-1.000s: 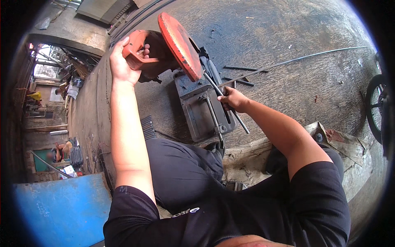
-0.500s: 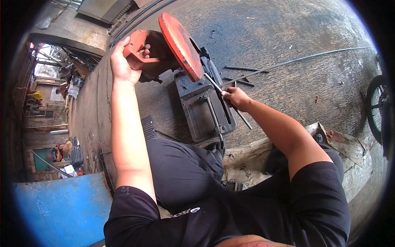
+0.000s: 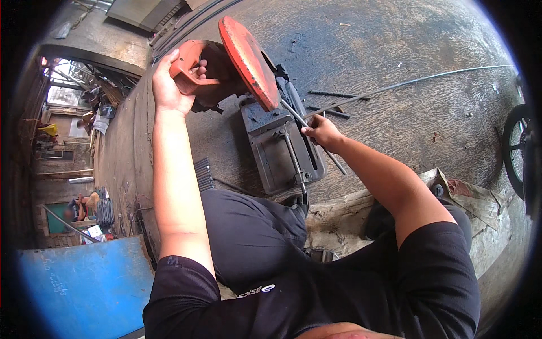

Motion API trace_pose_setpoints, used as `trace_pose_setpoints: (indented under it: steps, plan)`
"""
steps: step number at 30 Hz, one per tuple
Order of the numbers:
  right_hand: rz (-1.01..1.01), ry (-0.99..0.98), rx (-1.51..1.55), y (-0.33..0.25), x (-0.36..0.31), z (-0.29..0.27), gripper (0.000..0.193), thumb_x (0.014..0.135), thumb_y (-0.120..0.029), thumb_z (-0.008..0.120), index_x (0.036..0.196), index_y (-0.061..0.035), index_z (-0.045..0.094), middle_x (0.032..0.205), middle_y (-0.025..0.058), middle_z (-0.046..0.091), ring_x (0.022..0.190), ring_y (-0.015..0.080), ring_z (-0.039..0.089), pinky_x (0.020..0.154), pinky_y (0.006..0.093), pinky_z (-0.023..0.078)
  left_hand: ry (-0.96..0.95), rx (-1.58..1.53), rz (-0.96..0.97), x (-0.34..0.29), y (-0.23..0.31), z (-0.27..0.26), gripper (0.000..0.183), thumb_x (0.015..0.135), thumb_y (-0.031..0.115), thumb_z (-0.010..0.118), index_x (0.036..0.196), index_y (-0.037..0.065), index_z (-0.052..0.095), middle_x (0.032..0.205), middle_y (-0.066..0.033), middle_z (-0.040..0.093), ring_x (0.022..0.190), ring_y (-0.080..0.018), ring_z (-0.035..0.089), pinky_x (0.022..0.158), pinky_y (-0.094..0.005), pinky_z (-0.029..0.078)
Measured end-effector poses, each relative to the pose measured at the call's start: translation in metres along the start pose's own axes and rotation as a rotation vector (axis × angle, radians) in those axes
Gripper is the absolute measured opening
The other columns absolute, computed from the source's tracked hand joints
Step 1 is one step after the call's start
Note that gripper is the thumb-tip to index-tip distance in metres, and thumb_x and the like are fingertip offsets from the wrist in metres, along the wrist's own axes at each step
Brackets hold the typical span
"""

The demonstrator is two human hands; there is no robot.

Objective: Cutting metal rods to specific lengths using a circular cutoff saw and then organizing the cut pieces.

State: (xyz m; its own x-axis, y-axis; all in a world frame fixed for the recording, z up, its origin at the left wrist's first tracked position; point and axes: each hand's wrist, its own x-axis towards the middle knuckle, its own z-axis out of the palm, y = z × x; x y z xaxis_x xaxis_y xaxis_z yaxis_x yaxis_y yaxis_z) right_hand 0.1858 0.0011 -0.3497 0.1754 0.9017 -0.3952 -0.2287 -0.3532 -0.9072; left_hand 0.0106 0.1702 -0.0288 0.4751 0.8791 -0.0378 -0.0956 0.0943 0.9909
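A chop saw with a scuffed red blade guard (image 3: 247, 65) stands on the ground ahead of me. My left hand (image 3: 171, 93) is wrapped round its orange handle (image 3: 189, 79), fingers through the loop. Over the saw's dark metal base (image 3: 271, 166), my right hand (image 3: 326, 135) is closed on a thin metal rod (image 3: 291, 114), which slants from the guard's lower edge toward the base's right side. A long thin rod (image 3: 389, 89) runs from near that hand to the far right. The blade is hidden by the guard, and a clamp screw (image 3: 291, 150) lies along the base.
Short dark rods (image 3: 339, 95) lie on the floor beyond the saw. A bundle of cut rods (image 3: 204, 174) is left of the base. A blue panel (image 3: 84, 282) stands at lower left, a spoked wheel (image 3: 515, 150) at far right. Another person (image 3: 82, 209) is in the left background.
My right hand has shifted very slightly, its fingers changing position on the rod. The left hand and the saw look the same.
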Motion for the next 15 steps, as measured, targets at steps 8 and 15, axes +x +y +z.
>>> trace_pose_setpoints:
  steps: [8,15]
  plan:
    - [0.040,0.149,-0.112,0.006,0.011,0.007,0.039,0.079,-0.026,0.079,0.099,0.0006,0.057,0.085,0.0117,0.064,0.077,0.0212,0.061,0.070,0.0357,0.050,-0.001,0.051,-0.009,0.002,0.002,-0.005,0.051,0.092,0.034,0.050,0.123,-0.006,0.052,0.106,-0.0196,0.062,0.089,-0.0266,0.063,0.078,-0.0361,0.052]
    - [0.060,0.107,-0.144,-0.010,-0.004,0.010,0.032,0.083,-0.021,0.074,0.098,0.0013,0.057,0.079,0.0103,0.062,0.069,0.0196,0.062,0.061,0.0336,0.050,-0.018,-0.017,0.014,0.002,-0.001,-0.002,0.047,0.090,0.034,0.052,0.117,-0.005,0.055,0.099,-0.0171,0.062,0.083,-0.0248,0.064,0.073,-0.0339,0.054]
